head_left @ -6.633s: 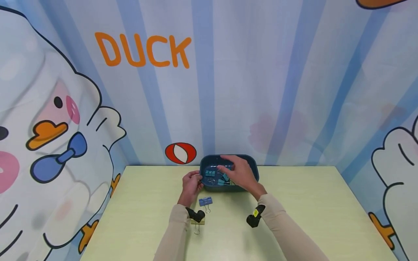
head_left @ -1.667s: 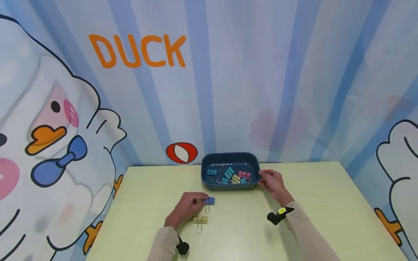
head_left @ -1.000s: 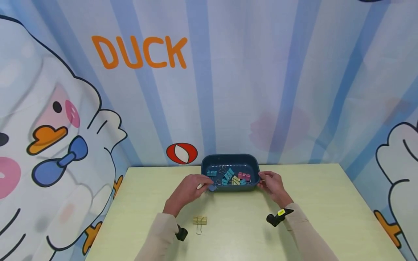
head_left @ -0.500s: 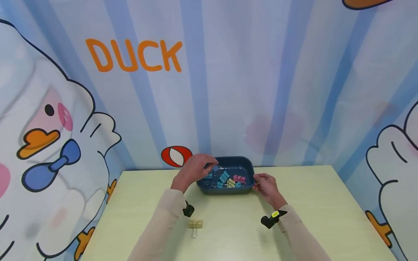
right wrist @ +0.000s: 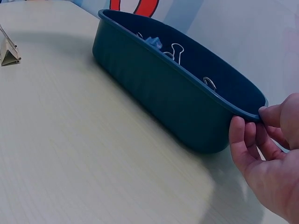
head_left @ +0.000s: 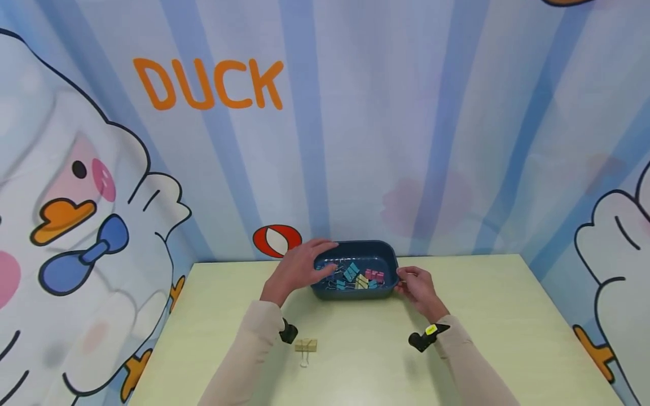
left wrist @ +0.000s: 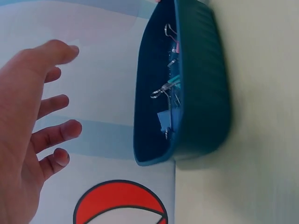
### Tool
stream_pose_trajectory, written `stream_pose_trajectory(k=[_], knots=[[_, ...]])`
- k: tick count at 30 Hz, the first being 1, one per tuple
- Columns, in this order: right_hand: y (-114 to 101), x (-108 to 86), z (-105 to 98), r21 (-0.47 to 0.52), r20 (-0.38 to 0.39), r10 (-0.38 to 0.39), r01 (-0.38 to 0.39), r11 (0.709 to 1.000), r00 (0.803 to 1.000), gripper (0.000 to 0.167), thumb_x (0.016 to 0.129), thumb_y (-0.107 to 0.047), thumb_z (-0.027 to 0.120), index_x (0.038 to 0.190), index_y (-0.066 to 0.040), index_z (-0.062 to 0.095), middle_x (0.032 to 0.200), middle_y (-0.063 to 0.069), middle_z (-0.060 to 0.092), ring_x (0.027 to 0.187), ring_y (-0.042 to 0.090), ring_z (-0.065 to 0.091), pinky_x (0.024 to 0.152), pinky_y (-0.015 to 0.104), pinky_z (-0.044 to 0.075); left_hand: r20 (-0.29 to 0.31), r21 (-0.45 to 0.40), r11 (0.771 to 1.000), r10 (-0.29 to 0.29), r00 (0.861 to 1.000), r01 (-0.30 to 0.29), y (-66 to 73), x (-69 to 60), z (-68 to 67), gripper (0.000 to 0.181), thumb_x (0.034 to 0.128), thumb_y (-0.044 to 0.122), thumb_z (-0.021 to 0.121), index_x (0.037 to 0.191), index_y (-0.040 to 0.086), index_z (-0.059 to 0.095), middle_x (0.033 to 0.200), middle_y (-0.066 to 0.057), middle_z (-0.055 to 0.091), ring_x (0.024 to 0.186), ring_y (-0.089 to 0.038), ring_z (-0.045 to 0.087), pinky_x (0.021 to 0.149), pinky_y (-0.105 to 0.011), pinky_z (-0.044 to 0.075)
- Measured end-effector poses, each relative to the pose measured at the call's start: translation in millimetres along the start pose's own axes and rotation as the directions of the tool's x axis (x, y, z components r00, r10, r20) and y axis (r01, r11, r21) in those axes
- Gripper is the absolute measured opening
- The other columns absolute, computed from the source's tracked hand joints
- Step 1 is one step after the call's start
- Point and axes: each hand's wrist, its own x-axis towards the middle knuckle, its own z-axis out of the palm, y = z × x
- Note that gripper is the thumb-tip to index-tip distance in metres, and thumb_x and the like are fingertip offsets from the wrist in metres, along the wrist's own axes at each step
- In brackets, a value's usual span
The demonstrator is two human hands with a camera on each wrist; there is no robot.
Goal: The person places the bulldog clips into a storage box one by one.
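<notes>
My left hand (head_left: 299,267) is over the left end of a dark blue bin (head_left: 355,294), fingers spread and holding nothing. In the left wrist view those fingers (left wrist: 60,133) stand apart from the bin's rim. The right hand (head_left: 418,290) pinches the rim at the bin's right end, thumb on top and fingers below, as the right wrist view shows. Inside lie teal binder clips (head_left: 350,272), a pink one (head_left: 374,275), a pale yellow one (head_left: 361,282) and a blue binder clip (left wrist: 164,121). My left hand hides part of the contents in the head view.
A yellow binder clip (head_left: 306,345) lies on the pale table (head_left: 365,355) in front of the bin, near the left forearm. Behind the table's back edge hangs a striped curtain (head_left: 355,141) with duck pictures, close to the bin.
My left hand picked up the blue binder clip from the table, carried it up to the bin and let it go inside. The right hand went from above the bin to its right rim.
</notes>
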Motion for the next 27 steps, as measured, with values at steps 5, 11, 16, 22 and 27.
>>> stream_pose_trajectory(k=[5, 11, 16, 22, 27], knots=[[0.1, 1.1, -1.9, -0.007, -0.010, 0.009, -0.009, 1.000, 1.000, 0.028, 0.106, -0.012, 0.057, 0.126, 0.009, 0.054, 0.081, 0.006, 0.063, 0.062, 0.010, 0.063, 0.059, 0.021, 0.054, 0.007, -0.034, 0.999, -0.028, 1.000, 0.028, -3.1, -16.0, 2.9, 0.062, 0.0962, 0.053, 0.067, 0.150, 0.024, 0.057, 0.154, -0.007, 0.051, 0.130, -0.029, 0.057, 0.098, -0.050, 0.053], [-0.9, 0.1, -1.5, -0.007, -0.003, 0.005, -0.005, 1.000, 1.000, 0.028, 0.107, -0.012, 0.057, 0.126, 0.009, 0.053, 0.084, 0.008, 0.063, 0.063, 0.010, 0.063, 0.060, 0.020, 0.054, 0.032, -0.071, 0.995, -0.068, 0.997, 0.070, -6.5, -45.9, 12.5, 0.062, 0.0963, 0.050, 0.069, 0.152, 0.026, 0.055, 0.154, -0.006, 0.051, 0.088, -0.017, 0.068, 0.083, -0.044, 0.056], [-0.6, -1.2, -0.3, 0.007, -0.001, 0.004, -0.004, 1.000, 1.000, 0.032, 0.107, -0.012, 0.057, 0.129, 0.011, 0.051, 0.083, 0.006, 0.062, 0.062, 0.009, 0.062, 0.060, 0.020, 0.054, 0.064, -0.136, 0.985, -0.100, 0.993, 0.108, -6.0, -74.0, 21.9, 0.061, 0.0952, 0.047, 0.071, 0.151, 0.027, 0.055, 0.153, -0.007, 0.052, 0.091, -0.023, 0.069, 0.082, -0.044, 0.057], [0.6, -2.0, 0.6, 0.009, 0.001, 0.006, -0.006, 1.000, 1.000, 0.034, 0.107, -0.012, 0.057, 0.131, 0.012, 0.050, 0.082, 0.006, 0.063, 0.062, 0.008, 0.063, 0.061, 0.020, 0.055, 0.118, -0.169, 0.977, -0.114, 0.986, 0.133, -4.6, -108.6, 33.5, 0.063, 0.0948, 0.055, 0.068, 0.150, 0.025, 0.057, 0.150, -0.003, 0.055, 0.122, -0.027, 0.063, 0.098, -0.052, 0.052], [0.5, -0.3, -0.2, 0.004, 0.000, 0.013, -0.013, 1.000, 1.000, 0.032, 0.107, -0.013, 0.058, 0.129, 0.009, 0.052, 0.086, 0.008, 0.062, 0.063, 0.009, 0.063, 0.062, 0.021, 0.056, 0.224, -0.207, 0.953, -0.173, 0.959, 0.221, -4.5, -135.9, 50.8, 0.070, 0.0897, 0.062, 0.070, 0.149, 0.027, 0.057, 0.150, -0.002, 0.055, 0.138, -0.028, 0.051, 0.106, -0.061, 0.044]])
